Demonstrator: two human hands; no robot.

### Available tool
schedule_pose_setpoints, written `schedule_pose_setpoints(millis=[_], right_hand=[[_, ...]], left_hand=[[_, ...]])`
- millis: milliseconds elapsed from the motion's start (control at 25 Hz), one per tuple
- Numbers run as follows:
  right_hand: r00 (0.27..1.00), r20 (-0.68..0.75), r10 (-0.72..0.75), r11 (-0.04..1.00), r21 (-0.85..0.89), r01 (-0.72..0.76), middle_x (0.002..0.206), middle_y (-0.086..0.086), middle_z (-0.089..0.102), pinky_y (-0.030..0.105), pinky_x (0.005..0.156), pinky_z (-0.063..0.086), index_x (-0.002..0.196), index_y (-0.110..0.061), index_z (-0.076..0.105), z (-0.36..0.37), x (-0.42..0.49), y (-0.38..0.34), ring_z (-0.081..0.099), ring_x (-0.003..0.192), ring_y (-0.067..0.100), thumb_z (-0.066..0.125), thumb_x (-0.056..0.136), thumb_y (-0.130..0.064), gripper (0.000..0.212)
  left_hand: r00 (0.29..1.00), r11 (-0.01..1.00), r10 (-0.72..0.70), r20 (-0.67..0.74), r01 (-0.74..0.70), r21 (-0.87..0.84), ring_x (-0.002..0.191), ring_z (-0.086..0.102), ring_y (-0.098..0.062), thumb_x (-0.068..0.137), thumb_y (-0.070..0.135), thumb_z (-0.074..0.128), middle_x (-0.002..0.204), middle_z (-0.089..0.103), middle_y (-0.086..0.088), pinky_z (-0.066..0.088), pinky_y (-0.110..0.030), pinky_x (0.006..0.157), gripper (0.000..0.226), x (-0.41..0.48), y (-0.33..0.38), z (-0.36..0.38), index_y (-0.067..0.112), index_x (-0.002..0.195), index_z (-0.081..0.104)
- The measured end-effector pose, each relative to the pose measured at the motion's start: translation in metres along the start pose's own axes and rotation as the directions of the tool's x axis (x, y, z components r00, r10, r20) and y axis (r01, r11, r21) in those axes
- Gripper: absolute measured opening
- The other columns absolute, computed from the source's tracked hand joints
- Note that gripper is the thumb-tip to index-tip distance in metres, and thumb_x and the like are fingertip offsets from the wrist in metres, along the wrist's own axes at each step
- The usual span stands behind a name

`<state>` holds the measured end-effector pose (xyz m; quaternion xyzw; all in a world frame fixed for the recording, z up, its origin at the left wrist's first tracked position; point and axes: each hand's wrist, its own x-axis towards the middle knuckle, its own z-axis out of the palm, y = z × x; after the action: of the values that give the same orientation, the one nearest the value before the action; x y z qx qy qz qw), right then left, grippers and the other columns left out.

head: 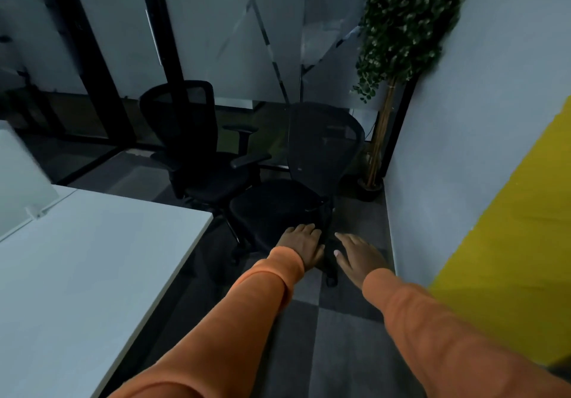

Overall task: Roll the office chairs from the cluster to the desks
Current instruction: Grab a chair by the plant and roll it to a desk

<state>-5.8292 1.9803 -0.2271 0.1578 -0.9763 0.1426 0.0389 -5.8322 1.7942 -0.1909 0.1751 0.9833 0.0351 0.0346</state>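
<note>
A frosted glass partition (216, 42) is spanning the back of the room, and a white-and-yellow wall (494, 119) is running along the right. A white tabletop (92, 258) is filling the lower left over the grey carpet floor (340, 336). Two black chairs are standing together between tabletop corner and wall: the far chair (197, 150), with armrests, is sitting by the glass, and the near chair (278, 209), mesh-backed, is standing just beside it. A leafy plant (408, 20) is standing in the corner. The left hand (301, 248) is lying flat, fingers straight, at the near chair's seat edge. The right hand (357, 257) is reaching alongside, fingers spread wide, holding nothing.
</note>
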Motion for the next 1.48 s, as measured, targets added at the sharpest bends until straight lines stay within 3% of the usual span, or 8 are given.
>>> schedule_pose_setpoints(millis=[440, 640, 920, 1040, 1200, 1280, 1360, 1480], right_hand=[[0.996, -0.028, 0.086, 0.996, 0.021, -0.085, 0.147, 0.0, 0.045, 0.031, 0.108, 0.032, 0.148, -0.019, 0.038, 0.009, 0.15, 0.019, 0.04, 0.135, 0.016, 0.043, 0.101, -0.036, 0.05], [0.995, -0.09, 0.05, 0.993, 0.113, -0.04, 0.129, 0.002, 0.06, 0.033, 0.097, 0.042, 0.133, -0.016, 0.057, 0.019, 0.187, 0.052, 0.055, 0.12, 0.021, 0.033, 0.094, -0.041, 0.052], [0.994, -0.096, 0.044, 0.985, 0.172, -0.027, 0.126, 0.001, 0.062, 0.034, 0.094, 0.046, 0.128, -0.016, 0.06, 0.01, 0.287, 0.126, 0.055, 0.117, 0.02, 0.037, 0.094, -0.037, 0.046], [0.995, -0.084, 0.049, 0.975, 0.218, -0.03, 0.126, 0.001, 0.061, 0.034, 0.092, 0.047, 0.128, -0.017, 0.06, 0.006, 0.345, 0.177, 0.056, 0.114, 0.02, 0.05, 0.097, -0.024, 0.033], [0.994, -0.048, 0.097, 0.949, 0.304, -0.078, 0.129, 0.005, 0.058, 0.031, 0.093, 0.046, 0.129, -0.014, 0.058, -0.007, 0.412, 0.238, 0.057, 0.115, 0.024, 0.059, 0.094, -0.017, 0.035], [0.98, 0.04, 0.197, 0.912, 0.359, -0.198, 0.146, 0.009, 0.041, 0.036, 0.102, 0.042, 0.142, -0.013, 0.043, -0.012, 0.452, 0.259, 0.048, 0.126, 0.028, 0.063, 0.09, -0.018, 0.055], [0.92, 0.127, 0.37, 0.814, 0.433, -0.387, 0.156, 0.011, 0.023, 0.042, 0.11, 0.035, 0.152, -0.015, 0.022, -0.012, 0.492, 0.275, 0.037, 0.135, 0.032, 0.062, 0.091, -0.021, 0.074], [0.853, 0.264, 0.45, 0.597, 0.622, -0.507, 0.152, 0.011, 0.035, 0.033, 0.103, 0.036, 0.151, -0.014, 0.023, -0.015, 0.529, 0.282, 0.041, 0.133, 0.031, 0.041, 0.101, -0.026, 0.054]], left_hand=[[0.997, 0.997, 0.072, 0.03, -0.071, -0.03, 0.142, 0.032, -0.026, 0.102, 0.04, 0.035, 0.157, 0.032, -0.01, 0.026, -0.041, 0.114, 0.055, 0.141, -0.087, -0.003, 0.011, 0.149, 0.034], [0.994, 0.995, 0.094, 0.062, -0.092, -0.023, 0.141, 0.032, -0.026, 0.103, 0.041, 0.034, 0.156, 0.033, -0.01, 0.026, -0.04, 0.114, 0.055, 0.192, -0.096, 0.004, 0.01, 0.149, 0.033], [0.995, 0.995, 0.094, 0.045, -0.093, -0.038, 0.139, 0.035, -0.027, 0.102, 0.043, 0.034, 0.154, 0.036, -0.009, 0.029, -0.039, 0.112, 0.055, 0.306, -0.097, 0.003, 0.012, 0.148, 0.034], [0.999, 0.994, 0.042, 0.012, -0.04, -0.101, 0.137, 0.039, -0.025, 0.102, 0.042, 0.035, 0.152, 0.04, -0.008, 0.032, -0.039, 0.11, 0.053, 0.378, -0.09, -0.002, 0.013, 0.147, 0.036], [0.998, 0.983, -0.017, 0.062, 0.028, -0.18, 0.136, 0.04, -0.025, 0.101, 0.054, 0.033, 0.151, 0.042, -0.007, 0.034, -0.038, 0.11, 0.061, 0.462, -0.066, -0.01, 0.015, 0.147, 0.037], [0.997, 0.971, -0.035, 0.075, 0.051, -0.235, 0.138, 0.039, -0.026, 0.098, 0.062, 0.032, 0.153, 0.039, -0.008, 0.032, -0.038, 0.112, 0.07, 0.502, -0.055, -0.021, 0.015, 0.149, 0.034], [0.996, 0.951, -0.064, 0.065, 0.081, -0.298, 0.137, 0.04, -0.026, 0.096, 0.064, 0.033, 0.152, 0.04, -0.009, 0.034, -0.039, 0.112, 0.073, 0.54, -0.044, -0.029, 0.016, 0.15, 0.033], [0.992, 0.919, -0.116, 0.049, 0.126, -0.374, 0.133, 0.044, -0.027, 0.096, 0.063, 0.036, 0.148, 0.044, -0.01, 0.038, -0.041, 0.108, 0.071, 0.577, -0.038, -0.03, 0.015, 0.148, 0.036]])
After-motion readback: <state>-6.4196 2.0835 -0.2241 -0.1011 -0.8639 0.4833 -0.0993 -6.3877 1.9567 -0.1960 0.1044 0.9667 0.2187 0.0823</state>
